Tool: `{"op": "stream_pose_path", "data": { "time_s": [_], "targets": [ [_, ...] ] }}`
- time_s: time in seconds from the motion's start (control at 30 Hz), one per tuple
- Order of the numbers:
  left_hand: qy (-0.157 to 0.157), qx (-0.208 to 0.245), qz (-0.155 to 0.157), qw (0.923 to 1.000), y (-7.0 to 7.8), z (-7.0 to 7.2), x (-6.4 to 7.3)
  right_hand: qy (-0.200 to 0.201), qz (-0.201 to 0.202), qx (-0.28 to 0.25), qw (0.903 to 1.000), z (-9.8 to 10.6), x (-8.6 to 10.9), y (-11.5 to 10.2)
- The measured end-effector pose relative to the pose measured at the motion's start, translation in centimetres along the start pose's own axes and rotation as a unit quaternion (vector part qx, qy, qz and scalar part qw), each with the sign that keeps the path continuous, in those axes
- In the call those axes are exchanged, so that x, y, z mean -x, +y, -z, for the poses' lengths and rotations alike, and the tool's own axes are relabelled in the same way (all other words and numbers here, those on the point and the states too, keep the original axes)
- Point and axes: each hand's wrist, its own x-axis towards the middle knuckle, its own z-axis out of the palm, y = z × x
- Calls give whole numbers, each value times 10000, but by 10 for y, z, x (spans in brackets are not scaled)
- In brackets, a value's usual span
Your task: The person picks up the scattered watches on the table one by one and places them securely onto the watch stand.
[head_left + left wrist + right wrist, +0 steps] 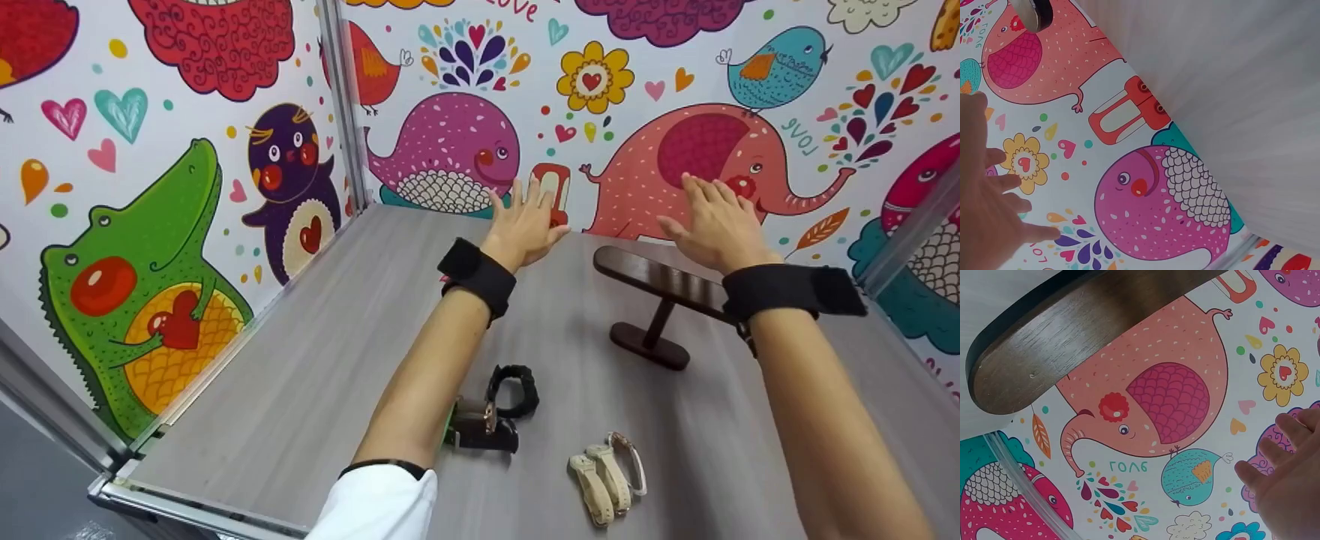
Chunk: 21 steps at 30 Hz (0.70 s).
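Both hands reach forward over the table with nothing in them. My left hand (521, 229) has its fingers spread, back of the hand up, left of a dark wooden stand. My right hand (716, 225) is held flat with straight fingers, overlapping the far side of that stand (660, 281) in the head view. The stand has a long rounded top bar on a post and an oval foot. In the right wrist view its bar (1072, 337) crosses above my right hand (1292, 478). The left wrist view shows my left hand (994, 208) with fingers extended.
On the near table lie several watches or bracelets: beige-strapped ones (600, 480) at the middle, and a black band (516, 391) beside a dark strap (484, 435), partly hidden by the left forearm. Cartoon-printed walls (292, 45) with metal posts (341, 97) enclose the table (300, 375).
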Motion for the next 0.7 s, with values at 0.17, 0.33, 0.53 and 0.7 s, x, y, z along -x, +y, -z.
{"op": "stream_pose_path", "data": {
  "time_s": [0.17,0.33,0.53,0.7],
  "targets": [
    [1,118,-19,9999,-5,-3,5,32,107,-16,9999,-1,3,-5],
    [-77,208,-98,9997,-10,-5,14,113,310,-15,9995,-5,7,-13],
    [-171,372,-311,9987,-10,-7,24,80,394,-25,9992,-12,15,-19],
    [-318,375,-481,9976,-8,-10,35,153,546,-82,9984,-21,24,-27]
  ]
}}
